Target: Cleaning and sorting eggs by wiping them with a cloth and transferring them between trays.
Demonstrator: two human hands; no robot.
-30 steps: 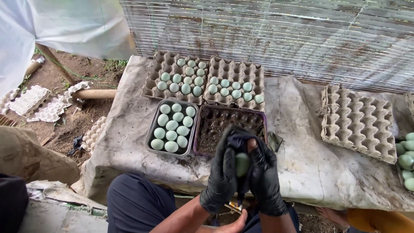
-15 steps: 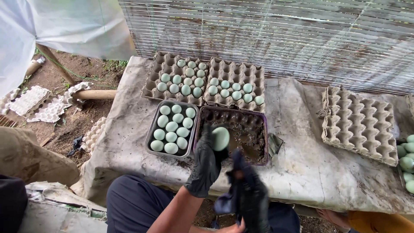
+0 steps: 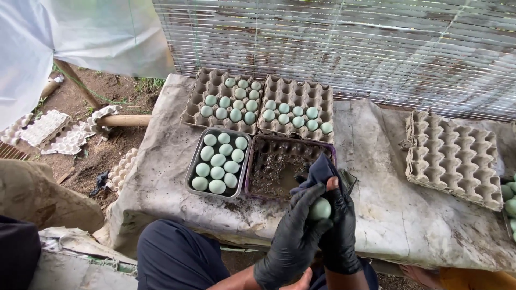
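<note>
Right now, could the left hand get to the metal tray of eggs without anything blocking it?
Probably yes. The left hand is busy on an egg with the right hand, but the metal tray lies uncovered just ahead to its left, nothing between.

At the back of the table (image 3: 172,161) lie two cardboard egg trays (image 3: 258,102), partly filled with pale green eggs. In front of them stand a metal tray of clean eggs (image 3: 217,164) and a muddy purple tray (image 3: 279,166). An empty cardboard tray (image 3: 451,156) lies at the right. Torn egg cartons (image 3: 59,131) rest on the soil at the left.
</note>
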